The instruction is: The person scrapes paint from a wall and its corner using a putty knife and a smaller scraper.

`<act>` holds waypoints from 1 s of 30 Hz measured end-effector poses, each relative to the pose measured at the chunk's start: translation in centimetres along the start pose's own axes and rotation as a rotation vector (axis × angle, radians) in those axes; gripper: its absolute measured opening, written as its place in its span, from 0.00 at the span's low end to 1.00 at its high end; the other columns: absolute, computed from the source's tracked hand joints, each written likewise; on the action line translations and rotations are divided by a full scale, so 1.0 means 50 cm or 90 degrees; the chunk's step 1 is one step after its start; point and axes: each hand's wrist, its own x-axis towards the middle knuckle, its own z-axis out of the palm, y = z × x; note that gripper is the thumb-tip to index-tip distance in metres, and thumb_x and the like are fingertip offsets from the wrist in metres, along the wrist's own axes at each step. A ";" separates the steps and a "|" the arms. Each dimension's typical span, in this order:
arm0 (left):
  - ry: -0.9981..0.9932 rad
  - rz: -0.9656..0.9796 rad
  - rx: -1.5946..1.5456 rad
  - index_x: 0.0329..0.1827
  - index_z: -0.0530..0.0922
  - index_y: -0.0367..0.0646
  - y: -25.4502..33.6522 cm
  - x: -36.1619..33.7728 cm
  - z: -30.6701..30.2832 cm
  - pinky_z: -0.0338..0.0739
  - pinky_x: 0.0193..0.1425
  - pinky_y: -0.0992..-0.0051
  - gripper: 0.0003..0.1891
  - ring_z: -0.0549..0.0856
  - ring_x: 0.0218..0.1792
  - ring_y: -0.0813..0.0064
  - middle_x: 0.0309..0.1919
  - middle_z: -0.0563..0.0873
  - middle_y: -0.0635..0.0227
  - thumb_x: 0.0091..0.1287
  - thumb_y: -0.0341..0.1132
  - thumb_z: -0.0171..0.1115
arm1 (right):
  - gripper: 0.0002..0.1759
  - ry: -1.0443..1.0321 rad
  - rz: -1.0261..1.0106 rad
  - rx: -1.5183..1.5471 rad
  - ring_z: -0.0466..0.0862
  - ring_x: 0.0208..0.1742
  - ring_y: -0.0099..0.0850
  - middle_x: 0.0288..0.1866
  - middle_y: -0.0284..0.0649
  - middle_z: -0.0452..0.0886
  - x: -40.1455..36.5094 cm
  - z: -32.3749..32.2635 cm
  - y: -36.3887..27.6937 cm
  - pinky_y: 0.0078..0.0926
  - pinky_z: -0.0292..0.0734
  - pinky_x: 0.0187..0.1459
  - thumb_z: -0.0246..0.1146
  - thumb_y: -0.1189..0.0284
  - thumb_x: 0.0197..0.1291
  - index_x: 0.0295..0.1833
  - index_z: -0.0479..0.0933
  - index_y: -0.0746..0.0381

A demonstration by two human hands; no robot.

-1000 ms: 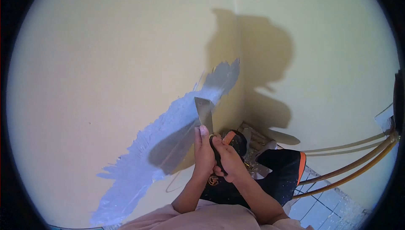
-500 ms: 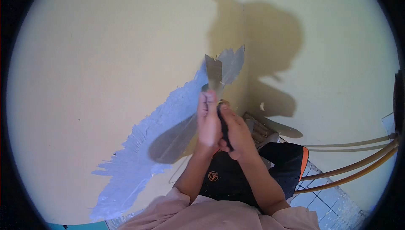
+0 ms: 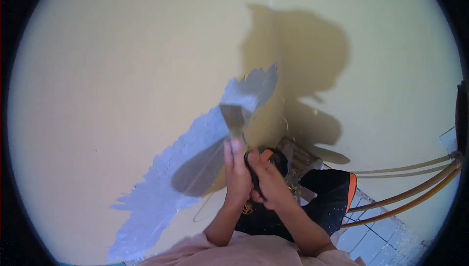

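A scraper (image 3: pixel 233 117) with a wide metal blade and a black handle points up and slightly left, its blade over the bared grey patch (image 3: pixel 171 168) of the wall. My right hand (image 3: pixel 268 178) is wrapped round the black handle. My left hand (image 3: pixel 236 168) lies along the scraper's left side, its fingers stretched up near the base of the blade. Whether the blade touches the wall is hard to tell. Jagged edges of the cream paint (image 3: pixel 112 95) border the patch, which runs from lower left up toward the corner.
Black trousers with orange trim (image 3: pixel 327 188) show beneath my arms. Brown hoses (image 3: pixel 405 195) run along the right wall to a fitting. Debris lies on the tiled floor (image 3: pixel 371 239) at lower right, and a slatted brown object (image 3: pixel 293 156) sits in the corner.
Both hands and the scraper have moved down and a little left, away from the patch's upper end. The strip of paint beneath the blade's former position now shows grey. The view has shifted slightly.
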 end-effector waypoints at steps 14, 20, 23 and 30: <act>-0.039 0.079 0.033 0.63 0.64 0.43 -0.001 0.089 0.045 0.72 0.25 0.80 0.26 0.75 0.25 0.81 0.42 0.77 0.64 0.71 0.53 0.43 | 0.25 0.008 -0.027 0.055 0.66 0.09 0.19 0.16 0.30 0.68 0.056 -0.023 -0.055 0.17 0.56 0.07 0.46 0.45 0.64 0.35 0.70 0.57; -0.103 -0.154 0.054 0.56 0.68 0.42 0.049 0.063 0.099 0.74 0.30 0.81 0.21 0.77 0.25 0.83 0.31 0.78 0.68 0.72 0.49 0.42 | 0.26 -0.007 -0.070 0.058 0.66 0.10 0.19 0.16 0.30 0.68 0.050 -0.054 -0.091 0.17 0.56 0.08 0.46 0.44 0.64 0.38 0.71 0.58; -0.013 0.076 -0.085 0.55 0.67 0.45 -0.014 0.086 0.086 0.66 0.14 0.87 0.22 0.71 0.14 0.88 0.22 0.74 0.72 0.70 0.53 0.45 | 0.25 0.003 -0.017 0.035 0.65 0.09 0.19 0.16 0.31 0.69 0.053 -0.042 -0.061 0.18 0.56 0.08 0.47 0.45 0.64 0.32 0.69 0.57; -0.080 -0.169 0.061 0.57 0.68 0.42 0.026 0.074 0.120 0.72 0.27 0.83 0.24 0.75 0.25 0.85 0.32 0.78 0.71 0.70 0.53 0.45 | 0.25 0.042 -0.021 0.054 0.64 0.08 0.21 0.14 0.30 0.68 0.063 -0.082 -0.101 0.18 0.54 0.07 0.47 0.45 0.64 0.34 0.70 0.56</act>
